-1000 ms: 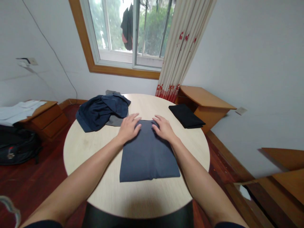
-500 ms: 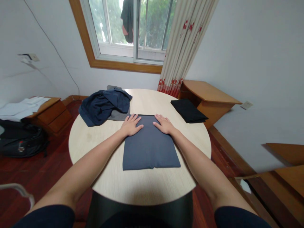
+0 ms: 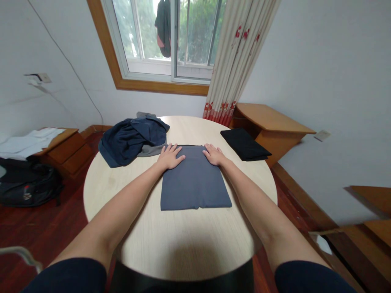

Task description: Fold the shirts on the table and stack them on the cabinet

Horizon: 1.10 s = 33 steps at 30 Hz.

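A dark grey folded garment (image 3: 194,183) lies flat on the round, pale wooden table (image 3: 195,240). My left hand (image 3: 170,157) rests on its far left corner, palm down, with the fingers spread. On the far right corner my right hand (image 3: 214,154) lies in the same way, its thumb pointing inward. Neither hand grips the cloth. The garment's near edge is fairly straight, with a small notch in its middle. Its far corners are partly hidden under my fingers.
Crumpled navy and grey clothes (image 3: 134,138) lie at the table's far left, close to my left hand. A black folded garment (image 3: 244,144) sits at the far right. Behind are a window and a curtain (image 3: 229,81); a wooden desk (image 3: 271,118) stands beyond the table's right side.
The grey garment has slid slightly away from me across the table, with both hands on it. My right hand has shifted a little outward. The view has also moved slightly.
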Available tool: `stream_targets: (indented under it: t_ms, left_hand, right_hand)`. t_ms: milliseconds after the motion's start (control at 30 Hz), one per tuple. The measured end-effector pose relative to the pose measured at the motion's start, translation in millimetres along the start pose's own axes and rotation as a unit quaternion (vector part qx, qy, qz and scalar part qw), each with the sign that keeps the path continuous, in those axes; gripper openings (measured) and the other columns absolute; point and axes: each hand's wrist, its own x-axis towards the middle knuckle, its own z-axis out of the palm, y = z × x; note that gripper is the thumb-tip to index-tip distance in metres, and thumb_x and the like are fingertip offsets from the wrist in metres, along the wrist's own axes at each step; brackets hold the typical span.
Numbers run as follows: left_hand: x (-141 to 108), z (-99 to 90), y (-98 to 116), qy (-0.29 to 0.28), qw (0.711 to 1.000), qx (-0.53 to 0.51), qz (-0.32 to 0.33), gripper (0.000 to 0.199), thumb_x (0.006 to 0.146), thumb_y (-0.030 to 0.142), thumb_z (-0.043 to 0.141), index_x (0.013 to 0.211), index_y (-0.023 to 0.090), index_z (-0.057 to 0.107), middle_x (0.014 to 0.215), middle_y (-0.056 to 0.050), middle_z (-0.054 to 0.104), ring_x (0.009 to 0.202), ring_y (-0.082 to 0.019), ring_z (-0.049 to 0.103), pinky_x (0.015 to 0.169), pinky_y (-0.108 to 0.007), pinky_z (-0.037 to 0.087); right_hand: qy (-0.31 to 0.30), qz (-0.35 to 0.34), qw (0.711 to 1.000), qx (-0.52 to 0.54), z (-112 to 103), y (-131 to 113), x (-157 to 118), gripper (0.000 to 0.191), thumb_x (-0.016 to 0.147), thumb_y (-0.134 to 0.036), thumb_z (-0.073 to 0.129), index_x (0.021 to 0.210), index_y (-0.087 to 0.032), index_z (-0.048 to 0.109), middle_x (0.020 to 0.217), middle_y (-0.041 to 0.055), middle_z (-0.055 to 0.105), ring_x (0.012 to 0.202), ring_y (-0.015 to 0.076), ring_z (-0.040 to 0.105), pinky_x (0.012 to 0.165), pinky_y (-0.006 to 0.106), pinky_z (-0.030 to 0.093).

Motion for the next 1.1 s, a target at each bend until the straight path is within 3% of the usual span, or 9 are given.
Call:
stream_targets:
  t_ms: [267, 367, 433, 533, 600, 767, 900, 1000, 1100]
  left_hand:
    - [33.3, 0.2, -14.6, 0.015, 0.999, -0.024, 0.022, 0.070, 0.100, 0.061, 0.027, 0.156, 0.020, 0.036, 0.166, -0.009, 0.022, 0.154, -0.031, 0.013, 0.123, -0.055, 0.008]
    - [17.4, -6.3, -5.0, 0.026, 0.998, -0.050, 0.042, 0.064, 0.102, 0.054, 0.026, 0.155, 0.021, 0.037, 0.167, -0.008, 0.021, 0.155, -0.032, 0.011, 0.122, -0.060, 0.005]
    - [-2.0, -9.7, 9.6, 0.030, 0.992, -0.062, 0.103, 0.062, 0.102, 0.054, 0.027, 0.155, 0.024, 0.037, 0.166, -0.007, 0.022, 0.155, -0.030, 0.013, 0.121, -0.062, 0.003]
    - [-32.8, -11.4, 29.1, -0.004, 0.974, -0.059, 0.219, 0.062, 0.101, 0.058, 0.031, 0.154, 0.027, 0.038, 0.166, -0.006, 0.024, 0.154, -0.027, 0.016, 0.122, -0.058, 0.003]
    - [-47.6, -11.3, 29.8, -0.039, 0.970, -0.054, 0.232, 0.062, 0.101, 0.058, 0.032, 0.154, 0.026, 0.038, 0.165, -0.007, 0.024, 0.154, -0.027, 0.016, 0.122, -0.057, 0.006]
    - [-62.2, -13.7, -16.8, -0.056, 0.980, -0.079, 0.175, 0.059, 0.103, 0.050, 0.030, 0.155, 0.022, 0.037, 0.165, -0.009, 0.022, 0.154, -0.027, 0.018, 0.123, -0.054, 0.014]
    - [-66.5, -21.5, -54.6, -0.044, 0.975, -0.115, 0.184, 0.050, 0.101, 0.032, 0.036, 0.146, 0.020, 0.051, 0.161, -0.010, 0.034, 0.151, -0.025, 0.028, 0.123, -0.048, 0.021]
    - [-71.3, -30.1, -61.7, -0.066, 0.968, -0.125, 0.207, 0.048, 0.094, 0.023, 0.044, 0.140, 0.022, 0.058, 0.160, -0.010, 0.036, 0.150, -0.027, 0.029, 0.122, -0.050, 0.023]
    - [-78.6, -37.2, -54.5, -0.108, 0.961, -0.117, 0.226, 0.058, 0.088, 0.025, 0.057, 0.145, 0.028, 0.053, 0.164, -0.008, 0.025, 0.153, -0.032, 0.019, 0.121, -0.060, 0.019]
  right_hand:
    - [0.084, 0.007, 0.993, 0.084, -1.2, 20.7, 29.1, 0.072, 0.100, -0.059, 0.031, 0.157, -0.015, 0.030, 0.164, 0.0144, 0.028, 0.153, 0.0289, 0.022, 0.123, 0.055, 0.016]
    - [0.087, -0.015, 0.986, 0.141, -3.8, 25.1, 15.1, 0.074, 0.098, -0.064, 0.031, 0.157, -0.019, 0.032, 0.164, 0.0117, 0.027, 0.154, 0.0267, 0.019, 0.123, 0.053, 0.017]
    - [0.078, -0.048, 0.983, 0.159, -4.2, 25.1, 0.5, 0.075, 0.096, -0.068, 0.037, 0.156, -0.023, 0.036, 0.165, 0.0100, 0.026, 0.154, 0.0265, 0.018, 0.123, 0.052, 0.017]
    - [0.072, -0.099, 0.982, 0.141, -1.8, 22.0, -23.5, 0.079, 0.090, -0.072, 0.048, 0.154, -0.026, 0.040, 0.166, 0.0096, 0.023, 0.154, 0.0284, 0.017, 0.123, 0.053, 0.017]
    - [0.071, -0.114, 0.984, 0.115, 0.6, 20.6, -36.9, 0.077, 0.090, -0.071, 0.049, 0.152, -0.025, 0.044, 0.166, 0.0106, 0.023, 0.154, 0.0297, 0.017, 0.123, 0.054, 0.017]
    - [0.089, -0.098, 0.985, 0.109, 3.2, 30.6, -55.8, 0.059, 0.100, -0.056, 0.039, 0.144, -0.021, 0.055, 0.161, 0.0120, 0.034, 0.152, 0.0281, 0.025, 0.123, 0.052, 0.019]
    - [0.067, -0.099, 0.978, 0.172, -3.4, 49.3, -68.9, 0.049, 0.095, -0.042, 0.051, 0.141, -0.025, 0.058, 0.159, 0.0098, 0.039, 0.150, 0.0276, 0.029, 0.123, 0.053, 0.021]
    - [0.025, -0.118, 0.968, 0.219, -11.8, 58.7, -82.0, 0.058, 0.085, -0.033, 0.064, 0.143, -0.027, 0.056, 0.162, 0.0110, 0.032, 0.151, 0.0288, 0.027, 0.123, 0.052, 0.021]
    - [-0.032, -0.143, 0.956, 0.255, -18.3, 57.6, -92.5, 0.071, 0.077, -0.028, 0.072, 0.145, -0.027, 0.053, 0.166, 0.0117, 0.020, 0.152, 0.0298, 0.023, 0.121, 0.050, 0.026]
